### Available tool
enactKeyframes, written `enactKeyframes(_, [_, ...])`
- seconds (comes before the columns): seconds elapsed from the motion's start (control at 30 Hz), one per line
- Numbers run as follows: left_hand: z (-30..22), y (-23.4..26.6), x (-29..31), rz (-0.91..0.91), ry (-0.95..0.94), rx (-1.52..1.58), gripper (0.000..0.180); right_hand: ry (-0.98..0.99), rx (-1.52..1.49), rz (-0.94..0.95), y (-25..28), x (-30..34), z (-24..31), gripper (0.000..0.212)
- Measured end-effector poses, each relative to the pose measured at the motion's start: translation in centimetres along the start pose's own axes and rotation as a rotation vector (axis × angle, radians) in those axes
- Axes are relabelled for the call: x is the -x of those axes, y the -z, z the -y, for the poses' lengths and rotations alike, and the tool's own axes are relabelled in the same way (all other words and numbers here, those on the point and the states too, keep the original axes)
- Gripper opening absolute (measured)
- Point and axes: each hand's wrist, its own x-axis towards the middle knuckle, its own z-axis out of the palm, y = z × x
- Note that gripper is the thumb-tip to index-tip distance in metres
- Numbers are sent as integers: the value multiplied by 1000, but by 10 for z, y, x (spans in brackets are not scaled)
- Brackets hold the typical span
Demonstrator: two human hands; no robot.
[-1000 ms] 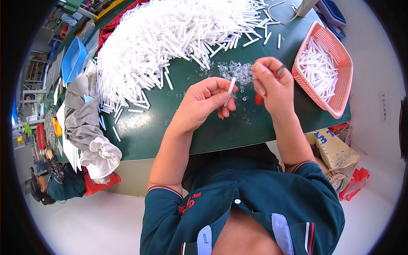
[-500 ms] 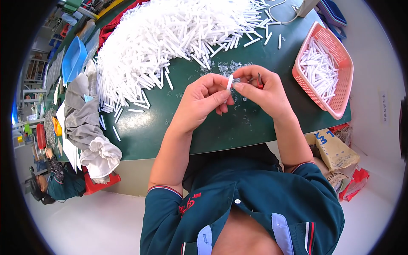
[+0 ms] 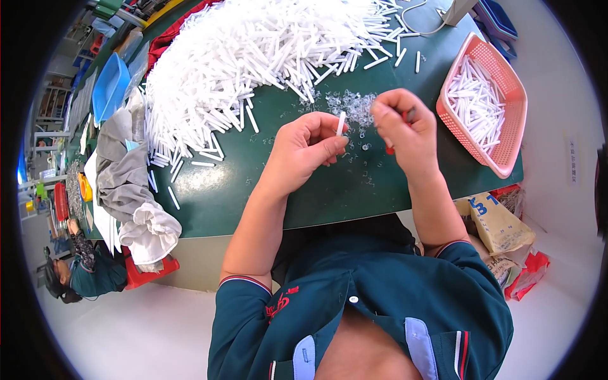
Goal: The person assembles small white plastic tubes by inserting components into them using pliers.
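Observation:
My left hand [image 3: 308, 149] pinches a short white plastic tube [image 3: 341, 124] upright between thumb and fingers. To its right, my right hand [image 3: 408, 130] is closed around a small tool with red parts [image 3: 390, 151]; the fingers hide most of it, so its kind is unclear. Thumb and forefinger of that hand are pressed together, apart from the tube. Between and beyond the hands, small clear plastic shavings [image 3: 352, 106] are scattered on the green tabletop [image 3: 266, 202]. A big heap of similar white tubes [image 3: 253, 50] covers the far left of the table.
A pink basket [image 3: 516, 126] partly filled with white tubes stands at the right edge. On the left lie a grey and white cloth [image 3: 120, 171] and a blue tray [image 3: 110, 88]. A cable [image 3: 411, 25] runs at the back. A co-worker [image 3: 92, 272] sits far left.
My right hand has moved right, away from the tube, taking the red tool with it. My left hand still holds the tube in nearly the same place.

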Motion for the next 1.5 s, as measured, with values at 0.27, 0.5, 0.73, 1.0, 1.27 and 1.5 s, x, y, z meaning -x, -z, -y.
enactKeyframes(0.27, [-3,-2,1,-21,19,-10,16,43,288,-18,5,-7,-2,14])
enactKeyframes(0.5, [-1,-4,0,-13,-3,-27,20,44,302,132,-10,0,-7,11])
enactKeyframes(0.73, [-3,-3,2,30,29,87,20,27,219,85,-11,2,-4,6])
enactKeyframes(1.0, [-2,-1,2,127,12,46,20,-22,108,5,-1,-4,0,7])
enactKeyframes(1.27, [-4,1,1,91,8,11,18,-44,166,-4,14,-9,-1,12])
enactKeyframes(1.5, [-1,2,2,71,16,65,18,-92,141,187,-1,-3,3,15])
